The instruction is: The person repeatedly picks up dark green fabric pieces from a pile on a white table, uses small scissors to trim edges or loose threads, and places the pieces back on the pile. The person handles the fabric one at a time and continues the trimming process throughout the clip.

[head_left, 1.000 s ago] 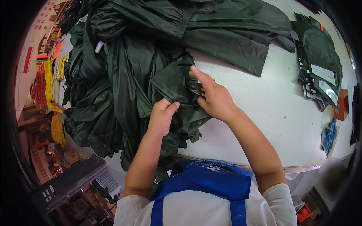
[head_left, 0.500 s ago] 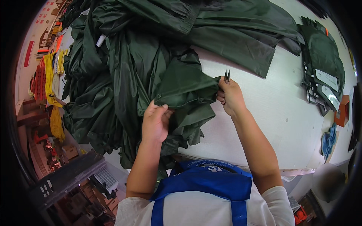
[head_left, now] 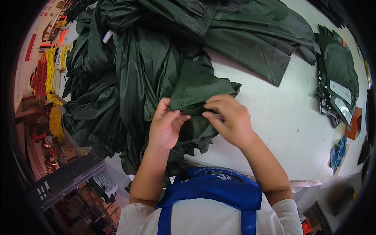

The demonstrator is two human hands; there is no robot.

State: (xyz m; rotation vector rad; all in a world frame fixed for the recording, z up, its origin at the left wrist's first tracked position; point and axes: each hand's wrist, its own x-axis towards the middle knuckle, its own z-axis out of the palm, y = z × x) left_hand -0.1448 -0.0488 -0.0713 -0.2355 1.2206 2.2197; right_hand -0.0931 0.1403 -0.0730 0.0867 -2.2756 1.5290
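My left hand (head_left: 166, 127) pinches the lower edge of a dark green garment piece (head_left: 199, 88) between thumb and fingers. A round snap button (head_left: 180, 103) shows on the cloth just above that thumb. My right hand (head_left: 231, 119) is close by on the right, fingers curled toward the same edge and slightly blurred. Dark tips of the thread snips (head_left: 206, 111) show faintly between its thumb and forefinger; the rest of the tool is hidden in the hand. Below and left, more of the same green garment (head_left: 129, 78) lies in folds.
A white table (head_left: 274, 129) carries the green heap and a flat green sleeve or leg (head_left: 250, 55). At the right lie stacked green packs with white labels (head_left: 340, 92), an orange box (head_left: 353, 124) and a blue cloth (head_left: 338, 152). Yellow garments (head_left: 51, 78) hang at far left.
My right hand has swung left and down from the cloth's right corner to beside my left hand. The snips' points no longer stick up. The corner it held now hangs loose.
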